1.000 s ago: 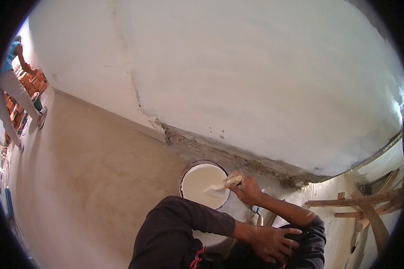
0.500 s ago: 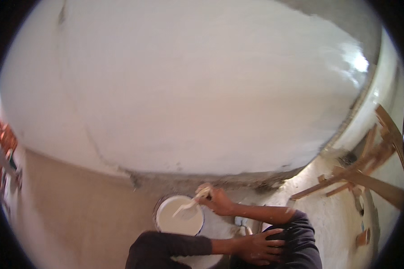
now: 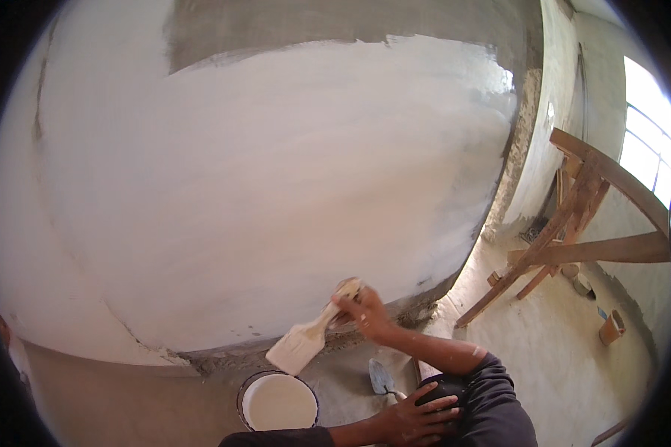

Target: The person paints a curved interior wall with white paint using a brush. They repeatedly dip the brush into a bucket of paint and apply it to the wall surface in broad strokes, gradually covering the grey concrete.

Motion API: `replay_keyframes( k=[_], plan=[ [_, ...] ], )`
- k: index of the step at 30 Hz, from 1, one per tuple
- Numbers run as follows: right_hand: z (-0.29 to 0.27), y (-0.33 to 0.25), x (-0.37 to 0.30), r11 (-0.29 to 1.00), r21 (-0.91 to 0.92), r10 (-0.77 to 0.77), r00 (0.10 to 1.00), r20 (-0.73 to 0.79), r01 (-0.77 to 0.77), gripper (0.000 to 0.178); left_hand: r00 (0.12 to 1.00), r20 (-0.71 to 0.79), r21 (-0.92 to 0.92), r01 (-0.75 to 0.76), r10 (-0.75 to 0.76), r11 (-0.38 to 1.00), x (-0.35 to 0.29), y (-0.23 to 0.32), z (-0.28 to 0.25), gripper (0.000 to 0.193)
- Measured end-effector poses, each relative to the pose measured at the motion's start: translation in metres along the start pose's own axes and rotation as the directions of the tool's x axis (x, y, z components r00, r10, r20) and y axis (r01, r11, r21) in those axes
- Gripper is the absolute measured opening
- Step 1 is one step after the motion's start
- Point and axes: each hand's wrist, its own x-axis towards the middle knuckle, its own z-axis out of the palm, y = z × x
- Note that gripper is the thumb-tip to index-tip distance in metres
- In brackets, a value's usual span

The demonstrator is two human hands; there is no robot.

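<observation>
My right hand grips the wooden handle of a wide flat paintbrush, coated pale with paint. The brush is tilted, its broad bristle end pointing down to the left, just above the far rim of a bucket. Smooth cream-white paint fills much of that bucket. My left hand lies with fingers spread on dark cloth near my right elbow, holding nothing. Ahead stands a large wall, covered in white except for a grey band along the top.
A trowel lies on the floor between the bucket and my left hand. At the right stands a wooden trestle with slanted legs, and beyond it a small orange-brown container. A window is at the far right.
My right hand has lifted the brush out of the bucket, up toward the wall. The view has shifted up and right, showing more of the grey band and the window. My left hand stays resting.
</observation>
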Motion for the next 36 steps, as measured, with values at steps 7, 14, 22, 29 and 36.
replay_keyframes(
  k=[7,14,22,29,36],
  plan=[
    [-0.098,-0.066,-0.014,0.959,0.128,-0.191,0.906,-0.377,0.255,0.02,0.996,0.035,0.054,0.081,-0.083,0.995,0.003,0.002,0.009,0.037],
    [-0.226,-0.162,-0.031,0.737,-0.153,-0.601,0.534,-0.594,0.659,0.027,0.99,0.086,0.062,0.103,-0.108,0.993,0.013,-0.002,0.011,0.04],
    [-0.315,-0.304,-0.033,0.382,-0.489,-0.905,0.211,-0.368,0.784,0.024,0.967,0.243,-0.028,0.092,-0.083,0.995,0.024,-0.013,0.005,0.049],
    [-0.379,-0.372,0.003,0.268,-0.611,-0.945,0.08,-0.318,0.745,0.023,0.95,0.311,-0.222,0.102,-0.028,0.97,0.043,-0.049,-0.012,0.044],
    [-0.412,-0.425,0.051,0.06,-0.646,-0.955,-0.144,-0.258,0.761,0.018,0.903,0.232,0.115,0.344,-0.362,0.932,0.122,-0.107,-0.155,0.03]
  ],
)
